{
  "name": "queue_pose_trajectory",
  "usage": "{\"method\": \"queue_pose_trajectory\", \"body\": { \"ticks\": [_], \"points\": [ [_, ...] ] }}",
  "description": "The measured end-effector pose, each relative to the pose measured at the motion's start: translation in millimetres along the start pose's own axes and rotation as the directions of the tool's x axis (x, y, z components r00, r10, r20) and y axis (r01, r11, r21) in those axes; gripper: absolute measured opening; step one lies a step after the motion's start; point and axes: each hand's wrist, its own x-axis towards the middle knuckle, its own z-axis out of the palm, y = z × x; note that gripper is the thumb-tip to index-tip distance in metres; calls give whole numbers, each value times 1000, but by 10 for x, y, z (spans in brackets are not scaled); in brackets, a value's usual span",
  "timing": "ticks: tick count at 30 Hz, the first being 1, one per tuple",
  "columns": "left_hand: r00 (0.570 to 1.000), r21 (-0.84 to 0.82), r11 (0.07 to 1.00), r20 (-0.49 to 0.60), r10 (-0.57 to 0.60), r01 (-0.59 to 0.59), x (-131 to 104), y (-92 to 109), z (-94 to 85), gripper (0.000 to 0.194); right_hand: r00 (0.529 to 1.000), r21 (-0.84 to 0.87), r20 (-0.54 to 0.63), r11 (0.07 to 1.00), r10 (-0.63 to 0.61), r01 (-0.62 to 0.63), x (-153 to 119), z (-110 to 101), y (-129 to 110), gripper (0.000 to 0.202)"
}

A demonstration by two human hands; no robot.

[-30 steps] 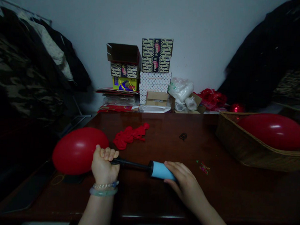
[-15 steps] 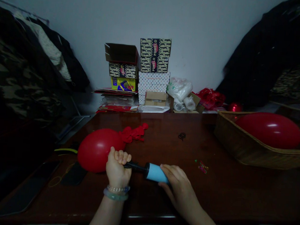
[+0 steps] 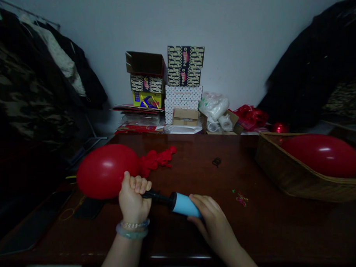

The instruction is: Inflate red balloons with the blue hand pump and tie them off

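Note:
A balloon pump with a blue barrel [image 3: 185, 205] and a black shaft lies across the middle, low over the table. My left hand [image 3: 134, 196] is closed around its black left end, thumb up. Against that hand's far-left side rests an inflated red balloon [image 3: 106, 170]; its neck is hidden by my fingers, so I cannot tell how it joins the pump. My right hand [image 3: 212, 222] wraps the blue barrel from the right. Just beyond the balloon lies a row of limp red balloons [image 3: 157, 159].
On the dark wooden table [image 3: 194, 169] lie a black cord [image 3: 216, 162], small colored bands [image 3: 241, 199] and a dark phone-like slab [image 3: 88, 208]. At right, a woven basket [image 3: 299, 178] holds another red balloon [image 3: 323, 155]. Stacked boxes [image 3: 184, 65] stand behind.
My left hand has moved left, drawing out more of the pump's black shaft. The balloon has shifted left with it and looks slightly bigger. My right hand has barely moved.

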Motion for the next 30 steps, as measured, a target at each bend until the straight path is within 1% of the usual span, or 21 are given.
{"method": "queue_pose_trajectory", "body": {
  "ticks": [4, 7, 11, 16, 23, 25, 27, 30],
  "points": [
    [999, -30, 999, -21, 44, -45, 92, 180, -33, 49, 1000, -24, -11, 1000, -16, 16, 4, -43, 91, 44],
    [998, -30, 998, -23, 58, -59, 111, 220, -47, 50, 1000, -27, -17, 999, -20, 19, -1, -48, 122, 47],
    [998, -17, 998, -21, 53, -54, 94, 149, -51, 51, 1000, -54, -17, 999, -5, 4, -23, -24, 109, 47],
    [1000, -12, 1000, -16, 16, -16, 39, -28, -32, 52, 1000, -78, -17, 997, -4, 3, -24, -16, 33, 45],
    [999, 25, 999, 25, -47, 46, -130, -288, 10, 50, 999, -25, -19, 999, -27, 26, -22, 2, -95, 47],
    [998, 37, 998, 36, -60, 59, -156, -311, 20, 50, 1000, -22, -10, 1000, -19, 18, -21, 8, -110, 47],
    [998, 44, 997, 34, -58, 57, -151, -293, 27, 50, 1000, -23, 4, 1000, -7, 7, -14, 13, -115, 48],
    [999, 28, 999, 27, -43, 43, -86, -187, 21, 50, 1000, -27, 5, 1000, -15, 15, 1, 12, -107, 51]
  ]
}}
